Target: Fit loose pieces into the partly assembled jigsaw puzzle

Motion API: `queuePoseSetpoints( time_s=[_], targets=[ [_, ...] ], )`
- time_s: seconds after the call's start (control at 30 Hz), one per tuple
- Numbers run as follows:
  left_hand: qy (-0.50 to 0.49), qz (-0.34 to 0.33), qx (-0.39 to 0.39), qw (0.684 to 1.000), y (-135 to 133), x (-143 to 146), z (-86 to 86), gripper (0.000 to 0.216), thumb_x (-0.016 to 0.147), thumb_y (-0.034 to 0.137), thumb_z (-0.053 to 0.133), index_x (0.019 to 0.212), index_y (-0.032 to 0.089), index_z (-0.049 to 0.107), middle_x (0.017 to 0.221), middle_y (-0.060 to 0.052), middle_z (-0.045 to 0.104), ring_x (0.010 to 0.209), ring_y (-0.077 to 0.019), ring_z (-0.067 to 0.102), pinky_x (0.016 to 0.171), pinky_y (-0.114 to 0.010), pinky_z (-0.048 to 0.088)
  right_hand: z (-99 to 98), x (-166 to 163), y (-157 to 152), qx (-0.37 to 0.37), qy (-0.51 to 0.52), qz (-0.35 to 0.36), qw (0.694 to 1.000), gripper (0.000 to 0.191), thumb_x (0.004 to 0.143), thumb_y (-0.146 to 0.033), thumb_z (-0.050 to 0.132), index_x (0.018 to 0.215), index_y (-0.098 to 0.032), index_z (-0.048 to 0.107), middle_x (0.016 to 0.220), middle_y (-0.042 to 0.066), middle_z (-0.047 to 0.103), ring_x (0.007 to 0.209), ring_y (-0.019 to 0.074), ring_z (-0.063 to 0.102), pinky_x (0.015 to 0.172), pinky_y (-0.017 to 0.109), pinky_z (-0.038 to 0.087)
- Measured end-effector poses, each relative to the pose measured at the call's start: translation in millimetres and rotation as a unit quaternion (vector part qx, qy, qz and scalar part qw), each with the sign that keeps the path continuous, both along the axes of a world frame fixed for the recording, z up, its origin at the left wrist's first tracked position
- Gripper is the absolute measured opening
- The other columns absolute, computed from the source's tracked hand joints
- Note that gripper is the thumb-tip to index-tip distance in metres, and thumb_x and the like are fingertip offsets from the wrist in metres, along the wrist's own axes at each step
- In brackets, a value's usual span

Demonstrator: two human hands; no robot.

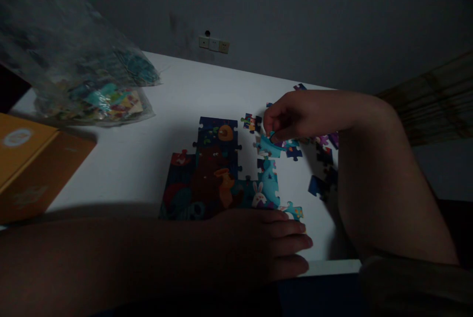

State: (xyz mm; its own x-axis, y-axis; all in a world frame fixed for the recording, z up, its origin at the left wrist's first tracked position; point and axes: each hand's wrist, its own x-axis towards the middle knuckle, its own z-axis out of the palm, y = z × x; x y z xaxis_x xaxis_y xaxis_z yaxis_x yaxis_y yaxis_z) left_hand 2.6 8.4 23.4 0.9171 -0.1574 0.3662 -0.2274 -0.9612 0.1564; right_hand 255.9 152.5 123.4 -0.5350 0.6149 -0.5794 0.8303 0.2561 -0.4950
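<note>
We count two hands: a right hand and a left hand. One teal piece sits in the right fingers. One joined puzzle lies just beyond the left fingers. We see one bag, one box, one table, and roughly eight loose pieces near the right fingers.

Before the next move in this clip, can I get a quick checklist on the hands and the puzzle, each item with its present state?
1. Right hand pinching the teal puzzle piece: ok.
2. Left hand resting flat at the near edge of the assembled puzzle section: ok.
3. Teal piece seated in the section: not ok, it lies apart from it.
4. Loose pieces within reach beside the right forearm: ok.
5. Bag of pieces shut: cannot tell.
6. Lighting good enough to read piece edges: not ok, dim.
</note>
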Motion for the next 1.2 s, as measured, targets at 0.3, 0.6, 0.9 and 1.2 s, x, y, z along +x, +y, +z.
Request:
queuePoseSetpoints(
  time_s=[0.3,0.6,0.9,1.2],
  targets=[
    [0.020,0.002,0.006,1.000,-1,2,-0.3,0.041,0.116,0.038,0.053,0.149,0.033,0.078,0.171,0.002,0.066,0.159,-0.0189,0.059,0.137,-0.033,0.047,-5.6,0,0,0.040,-0.040,-0.003,0.998,0.028,0.091,-0.045,0.081,0.112,-0.028,0.089,0.090,0.000,0.082,0.078,0.0240,0.071,0.077,0.037,0.052],
    [0.002,0.003,0.001,1.000,-2,1,-5.0,0.041,0.115,0.038,0.054,0.147,0.033,0.079,0.170,0.000,0.066,0.159,-0.0196,0.060,0.137,-0.034,0.047,-1.6,-1,-3,0.055,-0.028,-0.003,0.998,0.030,0.092,-0.047,0.081,0.113,-0.028,0.090,0.087,0.000,0.081,0.076,0.0230,0.069,0.074,0.037,0.050],
    [0.004,-0.002,-0.011,1.000,-2,1,-3.5,0.041,0.110,0.043,0.065,0.147,0.031,0.079,0.169,-0.002,0.068,0.158,-0.0213,0.061,0.136,-0.035,0.050,0.5,-6,-4,0.064,-0.035,0.004,0.997,0.026,0.091,-0.044,0.081,0.109,-0.028,0.090,0.087,0.001,0.080,0.079,0.0241,0.068,0.076,0.038,0.050],
    [-0.010,-0.005,-0.018,1.000,-3,0,-6.7,0.045,0.111,0.038,0.060,0.150,0.025,0.077,0.168,-0.005,0.068,0.158,-0.0229,0.061,0.137,-0.037,0.046,67.7,-29,-72,0.179,0.010,-0.027,0.983,0.030,0.105,-0.042,0.068,0.117,-0.024,0.088,0.090,0.009,0.081,0.075,0.0252,0.066,0.071,0.037,0.045]
  ],
)
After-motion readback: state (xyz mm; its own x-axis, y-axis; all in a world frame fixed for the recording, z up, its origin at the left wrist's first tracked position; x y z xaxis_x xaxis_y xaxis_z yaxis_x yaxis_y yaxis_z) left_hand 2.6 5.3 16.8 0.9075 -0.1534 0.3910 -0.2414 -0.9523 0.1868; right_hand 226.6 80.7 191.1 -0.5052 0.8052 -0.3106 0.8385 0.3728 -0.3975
